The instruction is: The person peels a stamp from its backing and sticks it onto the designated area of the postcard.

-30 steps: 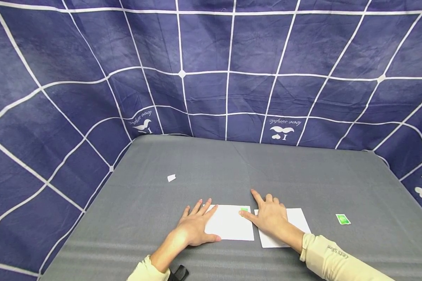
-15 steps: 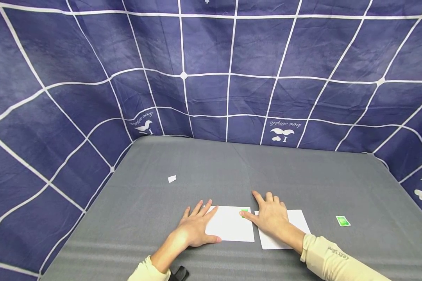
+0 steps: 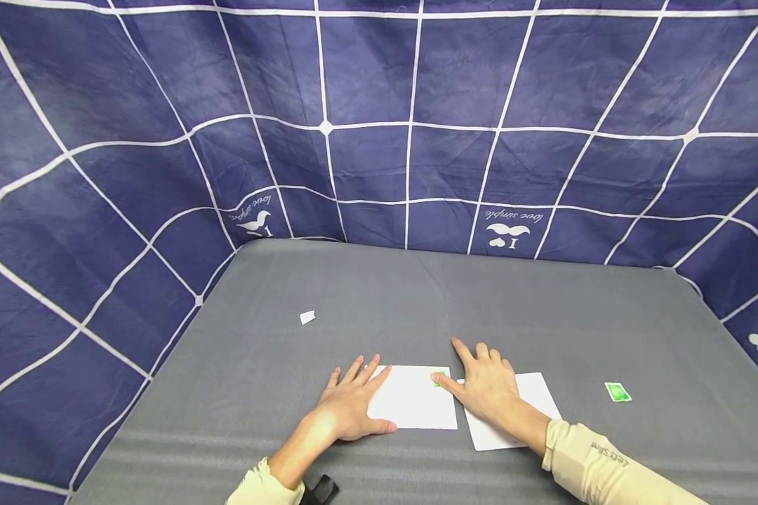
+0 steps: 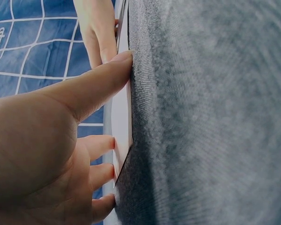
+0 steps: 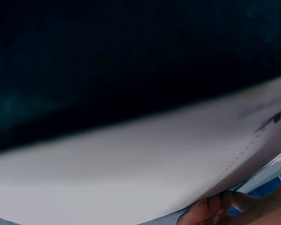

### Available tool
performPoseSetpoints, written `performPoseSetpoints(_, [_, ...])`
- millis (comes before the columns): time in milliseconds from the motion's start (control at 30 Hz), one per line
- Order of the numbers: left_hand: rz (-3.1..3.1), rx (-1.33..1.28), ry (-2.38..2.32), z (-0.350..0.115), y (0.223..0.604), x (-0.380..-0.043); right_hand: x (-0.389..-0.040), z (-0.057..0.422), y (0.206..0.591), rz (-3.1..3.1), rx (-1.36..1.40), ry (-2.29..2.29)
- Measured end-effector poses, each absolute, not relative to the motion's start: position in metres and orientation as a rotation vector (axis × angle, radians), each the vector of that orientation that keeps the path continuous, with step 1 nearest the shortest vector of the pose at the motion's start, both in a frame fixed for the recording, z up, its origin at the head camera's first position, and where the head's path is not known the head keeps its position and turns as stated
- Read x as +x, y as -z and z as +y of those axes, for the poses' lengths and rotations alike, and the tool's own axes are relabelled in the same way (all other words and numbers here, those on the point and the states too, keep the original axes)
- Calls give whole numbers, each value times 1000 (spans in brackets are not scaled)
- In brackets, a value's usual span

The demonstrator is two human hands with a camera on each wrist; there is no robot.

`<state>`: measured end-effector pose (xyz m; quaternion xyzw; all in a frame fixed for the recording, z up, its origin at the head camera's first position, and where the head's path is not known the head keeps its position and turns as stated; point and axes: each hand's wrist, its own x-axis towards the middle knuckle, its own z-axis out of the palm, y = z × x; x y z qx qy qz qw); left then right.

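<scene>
A white rectangular sheet [image 3: 417, 407], plain on top, lies flat on the grey cloth. My left hand [image 3: 347, 412] rests spread over its left side, thumb near the front edge. At its far right corner sits a small green stamp-like sticker [image 3: 440, 384], partly hidden by my right thumb, which touches it. The rest of my right hand [image 3: 489, 386] lies over a second white sheet [image 3: 538, 394], fingers reaching past its far edge. In the right wrist view, white paper [image 5: 107, 173] with a dotted line and dark mark fills the lower part.
A loose green stamp-like sticker [image 3: 617, 392] with a white border lies to the right. Further back on the left is a small white paper scrap [image 3: 307, 317]. Blue checked fabric [image 3: 366, 168] rises behind the grey cloth [image 3: 379, 294].
Both hands stay almost in place. The second sheet, under my right hand, has turned slightly, its near edge shifting right. The head view has tilted a little.
</scene>
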<state>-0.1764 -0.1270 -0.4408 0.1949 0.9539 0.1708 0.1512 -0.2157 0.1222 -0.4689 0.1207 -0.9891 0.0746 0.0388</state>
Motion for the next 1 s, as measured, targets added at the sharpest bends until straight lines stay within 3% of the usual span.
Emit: performPoseSetpoints(1000, [2743,556,-514,-128,439,-177,-222,123,470,-2994,355,-180])
